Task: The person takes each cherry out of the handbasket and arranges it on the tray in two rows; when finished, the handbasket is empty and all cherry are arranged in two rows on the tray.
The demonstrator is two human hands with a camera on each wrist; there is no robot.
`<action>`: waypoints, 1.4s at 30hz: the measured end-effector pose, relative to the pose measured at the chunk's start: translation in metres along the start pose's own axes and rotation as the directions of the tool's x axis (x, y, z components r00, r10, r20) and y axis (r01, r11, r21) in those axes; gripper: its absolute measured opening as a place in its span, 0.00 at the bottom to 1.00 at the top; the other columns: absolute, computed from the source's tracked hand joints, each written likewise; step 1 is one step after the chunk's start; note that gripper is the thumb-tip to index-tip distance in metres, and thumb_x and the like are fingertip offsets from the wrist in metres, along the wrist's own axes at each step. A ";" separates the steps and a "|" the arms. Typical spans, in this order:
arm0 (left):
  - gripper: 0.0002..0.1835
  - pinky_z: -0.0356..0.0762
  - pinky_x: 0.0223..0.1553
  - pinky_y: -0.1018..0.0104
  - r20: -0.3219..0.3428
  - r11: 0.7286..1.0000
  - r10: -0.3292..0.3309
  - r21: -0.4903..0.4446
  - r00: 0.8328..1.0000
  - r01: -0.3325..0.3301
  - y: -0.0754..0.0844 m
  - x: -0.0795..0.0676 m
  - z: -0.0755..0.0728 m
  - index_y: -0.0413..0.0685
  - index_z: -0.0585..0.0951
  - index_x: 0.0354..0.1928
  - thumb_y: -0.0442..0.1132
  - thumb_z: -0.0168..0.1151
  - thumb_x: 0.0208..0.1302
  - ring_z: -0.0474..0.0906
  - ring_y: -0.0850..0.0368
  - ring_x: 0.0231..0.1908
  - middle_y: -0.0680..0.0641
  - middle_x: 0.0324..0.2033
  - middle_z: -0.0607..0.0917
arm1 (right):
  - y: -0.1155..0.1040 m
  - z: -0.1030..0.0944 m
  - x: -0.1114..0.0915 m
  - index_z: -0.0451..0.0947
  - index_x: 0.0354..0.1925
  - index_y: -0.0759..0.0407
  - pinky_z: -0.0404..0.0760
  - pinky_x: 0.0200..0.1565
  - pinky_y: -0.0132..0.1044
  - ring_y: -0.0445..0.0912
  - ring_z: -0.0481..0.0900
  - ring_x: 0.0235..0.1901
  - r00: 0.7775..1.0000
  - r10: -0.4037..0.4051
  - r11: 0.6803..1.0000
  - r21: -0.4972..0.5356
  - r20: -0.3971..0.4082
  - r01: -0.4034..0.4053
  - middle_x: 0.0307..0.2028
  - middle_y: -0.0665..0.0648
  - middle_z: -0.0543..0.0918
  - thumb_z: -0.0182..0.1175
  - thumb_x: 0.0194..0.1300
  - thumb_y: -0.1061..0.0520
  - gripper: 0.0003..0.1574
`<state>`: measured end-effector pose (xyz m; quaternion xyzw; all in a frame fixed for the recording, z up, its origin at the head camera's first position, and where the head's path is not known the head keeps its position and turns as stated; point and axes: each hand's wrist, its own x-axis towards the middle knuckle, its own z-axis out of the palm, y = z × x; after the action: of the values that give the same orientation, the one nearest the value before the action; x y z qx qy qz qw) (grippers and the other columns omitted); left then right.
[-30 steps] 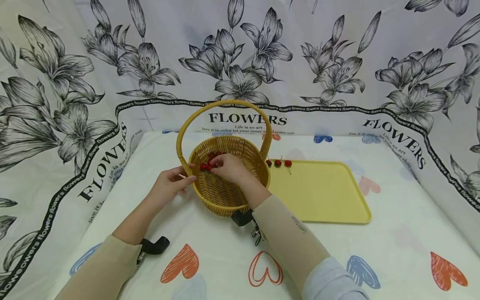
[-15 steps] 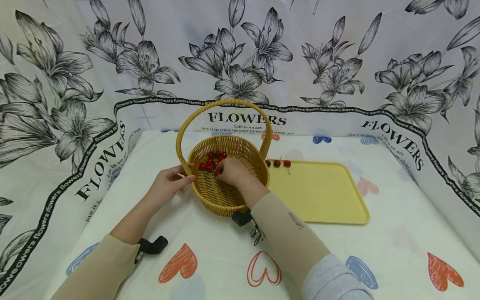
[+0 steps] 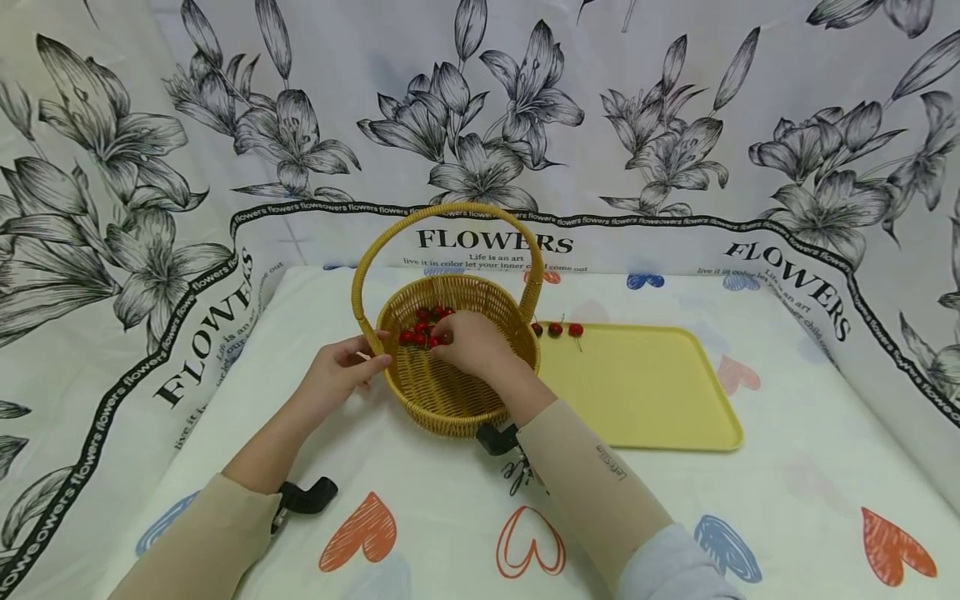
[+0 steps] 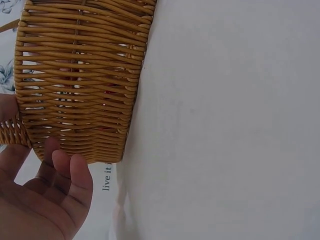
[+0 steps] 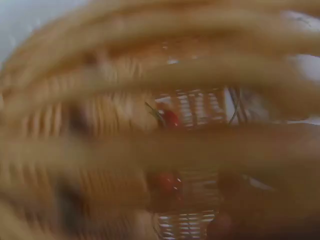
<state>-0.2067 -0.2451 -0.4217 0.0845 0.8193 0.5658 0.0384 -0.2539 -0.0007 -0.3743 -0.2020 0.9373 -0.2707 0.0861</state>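
A yellow-brown wicker basket (image 3: 450, 404) with a tall arched handle stands on the table. Its far left holds a cluster of red cherries (image 3: 422, 327). My left hand (image 3: 333, 379) grips the left rim where the handle meets it; in the left wrist view the thumb and fingers lie around that handle base (image 4: 12, 132). Inside the basket is my right hand (image 3: 476, 346), its fingertips pinching a cherry (image 3: 436, 342) at the cluster's right side. Blurred wicker strands cross most of the right wrist view, with a stemmed cherry (image 5: 169, 117) showing between them.
To the basket's right lies a flat yellow tray (image 3: 637, 387), partly behind the basket and right arm. Along its back left edge sit several dark red cherries (image 3: 555, 330). A white cloth with printed hearts (image 3: 360, 533) covers the table, and a flowered curtain (image 3: 480, 125) hangs behind.
My right hand has drawn slightly back right from the cherry cluster, uncovering more of it. My left hand keeps its grip on the basket, which stays in place.
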 end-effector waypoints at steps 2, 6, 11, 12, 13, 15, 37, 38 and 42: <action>0.27 0.82 0.34 0.59 -0.005 1.000 0.004 -0.003 1.000 -0.004 -0.001 -0.001 0.001 0.44 0.78 0.67 0.49 0.67 0.72 0.78 0.38 0.37 0.43 0.45 0.82 | 0.001 -0.007 -0.008 0.86 0.55 0.55 0.81 0.44 0.37 0.45 0.79 0.43 0.999 -0.027 0.998 0.051 -0.023 0.028 0.46 0.51 0.84 0.70 0.69 0.49 0.19; 0.26 0.83 0.35 0.58 -0.012 1.000 0.009 0.004 1.000 -0.009 -0.003 -0.003 0.001 0.44 0.79 0.66 0.48 0.67 0.72 0.79 0.39 0.38 0.44 0.44 0.83 | 0.004 -0.021 -0.025 0.87 0.54 0.52 0.78 0.39 0.38 0.44 0.75 0.41 0.995 -0.038 0.993 0.110 -0.091 0.048 0.43 0.49 0.81 0.71 0.68 0.48 0.19; 0.26 0.84 0.36 0.58 -0.011 1.000 0.022 0.009 1.000 -0.021 -0.001 -0.004 -0.002 0.42 0.78 0.67 0.47 0.67 0.72 0.80 0.42 0.38 0.44 0.44 0.83 | 0.007 -0.033 -0.043 0.86 0.55 0.49 0.78 0.43 0.42 0.45 0.75 0.45 0.987 -0.006 0.982 0.186 -0.158 0.036 0.47 0.48 0.81 0.71 0.68 0.47 0.19; 0.26 0.84 0.36 0.59 -0.011 1.000 0.023 0.010 1.000 -0.022 0.000 -0.004 -0.003 0.42 0.78 0.67 0.47 0.66 0.72 0.79 0.42 0.38 0.44 0.44 0.83 | 0.007 -0.035 -0.046 0.86 0.55 0.49 0.78 0.44 0.42 0.45 0.76 0.45 0.987 -0.004 0.979 0.202 -0.163 0.037 0.47 0.48 0.81 0.71 0.68 0.47 0.19; 0.26 0.84 0.35 0.59 -0.009 1.000 0.026 0.008 1.000 -0.025 0.001 -0.004 -0.003 0.42 0.78 0.67 0.47 0.66 0.73 0.79 0.43 0.38 0.44 0.44 0.82 | 0.008 -0.037 -0.049 0.86 0.55 0.49 0.78 0.45 0.43 0.45 0.76 0.45 0.986 0.000 0.975 0.220 -0.169 0.038 0.48 0.48 0.81 0.71 0.67 0.47 0.19; 0.27 0.84 0.35 0.59 -0.005 1.000 0.021 0.005 1.000 -0.021 0.001 -0.003 -0.003 0.42 0.78 0.67 0.47 0.66 0.72 0.79 0.42 0.37 0.45 0.44 0.83 | 0.012 -0.042 -0.054 0.86 0.55 0.49 0.79 0.44 0.43 0.46 0.77 0.44 0.982 0.011 0.969 0.244 -0.186 0.035 0.49 0.48 0.82 0.71 0.67 0.48 0.19; 0.27 0.85 0.34 0.58 -0.002 0.999 0.025 -0.039 1.000 -0.025 -0.001 0.000 0.002 0.38 0.77 0.66 0.45 0.67 0.72 0.80 0.46 0.37 0.49 0.42 0.84 | 0.074 -0.108 -0.084 0.85 0.57 0.52 0.74 0.32 0.44 0.52 0.79 0.33 0.959 0.159 0.941 0.331 -0.236 -0.074 0.49 0.54 0.84 0.69 0.69 0.52 0.19; 0.27 0.85 0.34 0.58 -0.004 0.999 0.025 -0.038 1.000 -0.025 -0.001 0.000 0.002 0.38 0.78 0.66 0.46 0.68 0.72 0.80 0.46 0.37 0.49 0.42 0.84 | 0.079 -0.110 -0.084 0.84 0.58 0.53 0.74 0.32 0.44 0.52 0.79 0.34 0.955 0.173 0.939 0.334 -0.243 -0.085 0.50 0.54 0.84 0.69 0.69 0.52 0.20; 0.27 0.85 0.34 0.58 -0.007 0.999 0.022 -0.042 1.000 -0.022 0.000 0.000 0.003 0.38 0.78 0.66 0.46 0.68 0.71 0.80 0.46 0.38 0.48 0.42 0.84 | 0.102 -0.118 -0.087 0.82 0.61 0.53 0.74 0.37 0.46 0.53 0.77 0.42 0.935 0.229 0.935 0.328 -0.269 -0.135 0.54 0.56 0.82 0.67 0.71 0.51 0.23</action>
<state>-0.2063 -0.2429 -0.4227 0.0908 0.8064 0.5835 0.0312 -0.2412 0.1706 -0.3265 -0.0537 0.9011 -0.4303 -0.0038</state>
